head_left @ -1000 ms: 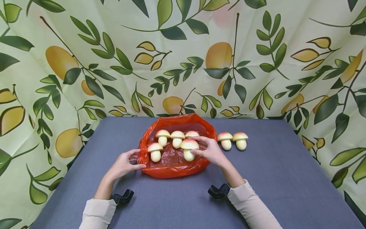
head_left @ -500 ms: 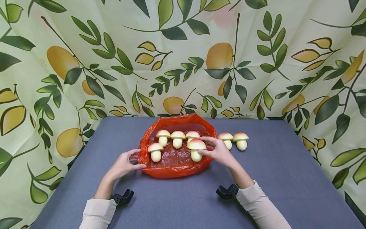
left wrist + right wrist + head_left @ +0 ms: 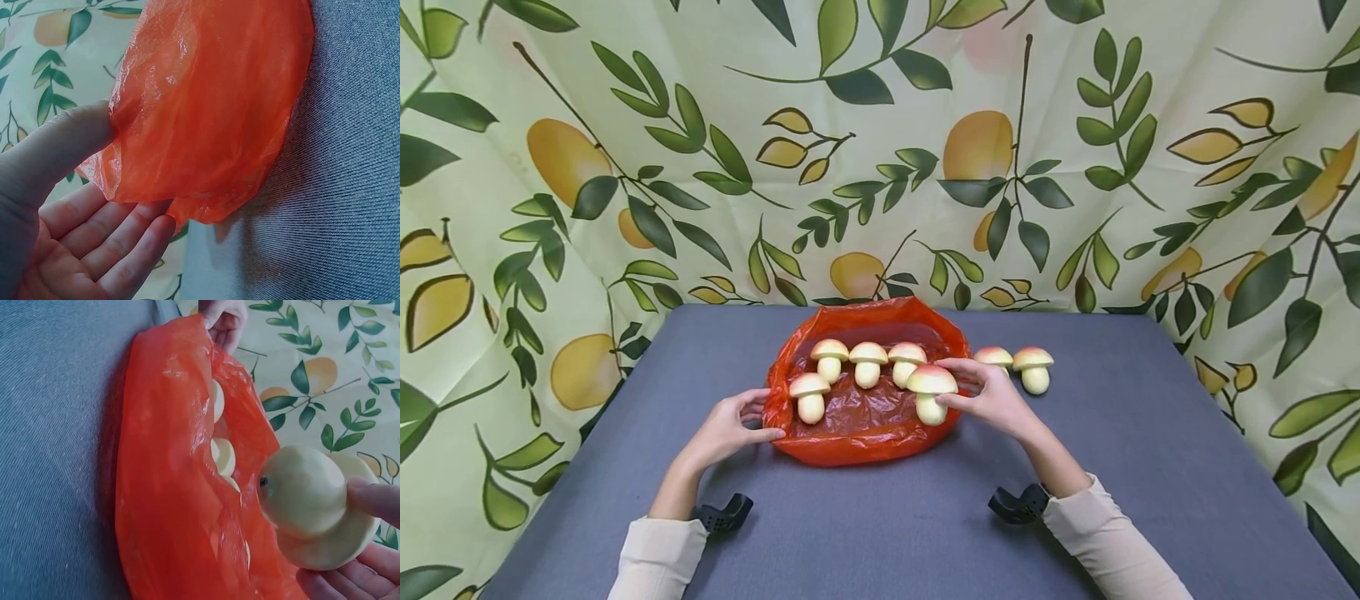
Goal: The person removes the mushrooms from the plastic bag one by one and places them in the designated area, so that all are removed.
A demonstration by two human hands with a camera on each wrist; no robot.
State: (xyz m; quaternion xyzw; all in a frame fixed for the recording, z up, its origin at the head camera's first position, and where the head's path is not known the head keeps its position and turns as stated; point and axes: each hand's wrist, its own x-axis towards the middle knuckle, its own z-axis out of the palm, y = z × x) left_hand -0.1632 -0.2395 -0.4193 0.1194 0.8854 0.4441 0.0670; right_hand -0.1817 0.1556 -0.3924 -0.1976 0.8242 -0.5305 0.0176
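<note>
A red plastic bag [image 3: 850, 451] lies on the table with its mouth spread wide, several toy mushrooms [image 3: 867, 363] inside it. At its left end my left hand [image 3: 727, 427] holds the rim, thumb [image 3: 78, 140] on the near side and fingertips partly hidden behind the film. My right hand [image 3: 992, 402] pinches another mushroom [image 3: 932, 390] by its cap, thumb and fingers at the cap's right edge. That mushroom is upright over the bag's right part. In the right wrist view the pale stem end [image 3: 306, 487] faces the camera, beside the red bag wall [image 3: 169, 462].
Just right of the bag, two more mushrooms stand on the grey table [image 3: 865, 533]; the nearer one [image 3: 993, 356] is partly covered by my right hand, the other [image 3: 1034, 372] shows whole. Behind the table hangs a leaf-and-fruit patterned cloth [image 3: 880, 167].
My right hand has moved to the right with the mushroom, from the bag's middle right toward its right rim. The left hand keeps its place on the bag.
</note>
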